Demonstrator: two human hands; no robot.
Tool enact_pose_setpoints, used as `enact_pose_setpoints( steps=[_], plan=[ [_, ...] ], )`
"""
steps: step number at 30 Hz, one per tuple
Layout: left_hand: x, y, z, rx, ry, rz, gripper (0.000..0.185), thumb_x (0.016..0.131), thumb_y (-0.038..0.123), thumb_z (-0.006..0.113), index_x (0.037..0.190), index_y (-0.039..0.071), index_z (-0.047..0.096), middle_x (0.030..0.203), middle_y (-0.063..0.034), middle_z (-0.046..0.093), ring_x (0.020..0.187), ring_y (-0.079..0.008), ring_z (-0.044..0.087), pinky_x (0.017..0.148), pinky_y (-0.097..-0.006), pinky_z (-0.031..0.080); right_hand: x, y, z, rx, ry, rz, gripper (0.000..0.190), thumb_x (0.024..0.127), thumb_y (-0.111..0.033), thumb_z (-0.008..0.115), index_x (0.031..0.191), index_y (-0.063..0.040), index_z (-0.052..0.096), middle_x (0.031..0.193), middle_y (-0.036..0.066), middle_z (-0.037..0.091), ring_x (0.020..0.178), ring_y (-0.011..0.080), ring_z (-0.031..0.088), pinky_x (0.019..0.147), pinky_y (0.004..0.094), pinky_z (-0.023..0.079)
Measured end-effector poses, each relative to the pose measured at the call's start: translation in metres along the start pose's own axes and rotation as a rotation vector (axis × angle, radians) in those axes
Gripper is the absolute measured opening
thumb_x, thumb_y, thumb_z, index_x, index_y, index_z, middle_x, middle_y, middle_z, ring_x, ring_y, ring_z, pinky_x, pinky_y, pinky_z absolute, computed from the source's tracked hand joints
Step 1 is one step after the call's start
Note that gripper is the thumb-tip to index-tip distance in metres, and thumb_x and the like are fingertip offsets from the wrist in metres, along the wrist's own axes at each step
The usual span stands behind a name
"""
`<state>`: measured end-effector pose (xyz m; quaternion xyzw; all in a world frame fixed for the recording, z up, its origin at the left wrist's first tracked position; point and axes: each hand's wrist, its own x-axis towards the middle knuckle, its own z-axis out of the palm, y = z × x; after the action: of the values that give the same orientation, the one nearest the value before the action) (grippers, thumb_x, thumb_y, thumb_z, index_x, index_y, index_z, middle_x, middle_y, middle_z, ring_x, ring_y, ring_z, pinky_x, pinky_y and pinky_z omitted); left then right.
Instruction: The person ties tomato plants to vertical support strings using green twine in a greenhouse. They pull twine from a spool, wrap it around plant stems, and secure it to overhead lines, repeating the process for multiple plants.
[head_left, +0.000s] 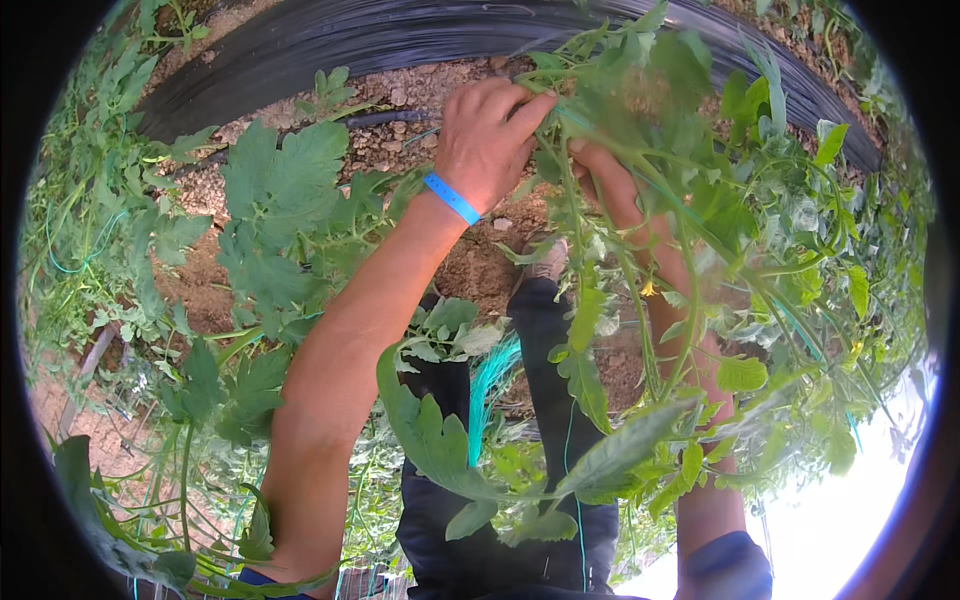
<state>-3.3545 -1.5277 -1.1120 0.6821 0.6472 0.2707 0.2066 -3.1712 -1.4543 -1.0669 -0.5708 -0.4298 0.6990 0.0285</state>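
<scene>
My left hand, with a blue wristband, reaches to a green tomato plant stem near the top centre; thumb and fingertips close on a stem beside teal twine. Just right of and below it, my right hand is among the stems, its fingers bent and partly hidden by leaves, so its grip is unclear. The twine runs along a thick stem down to the right. A small yellow flower hangs beside my right forearm. A bundle of teal twine hangs by my legs.
Black plastic mulch film crosses the ground at the top. A dark irrigation hose lies on the soil. Leafy tomato plants crowd both sides, and large leaves hang close to the camera. My shoe stands on the soil.
</scene>
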Motion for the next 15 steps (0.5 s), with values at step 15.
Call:
enact_pose_setpoints(
  steps=[15],
  plan=[
    [-0.01,0.001,0.007,-0.047,0.047,-0.207,0.072,0.066,-0.004,0.077,0.132,0.018,0.056,0.135,-0.0185,0.046,0.112,-0.04,0.055,0.095,-0.0469,0.047,0.0,0.002,0.013,0.016,-0.002,-0.148,0.034,0.093,-0.026,0.07,0.119,-0.004,0.069,0.11,0.01,0.069,0.105,0.0211,0.063,0.092,0.035,0.047]
  ],
)
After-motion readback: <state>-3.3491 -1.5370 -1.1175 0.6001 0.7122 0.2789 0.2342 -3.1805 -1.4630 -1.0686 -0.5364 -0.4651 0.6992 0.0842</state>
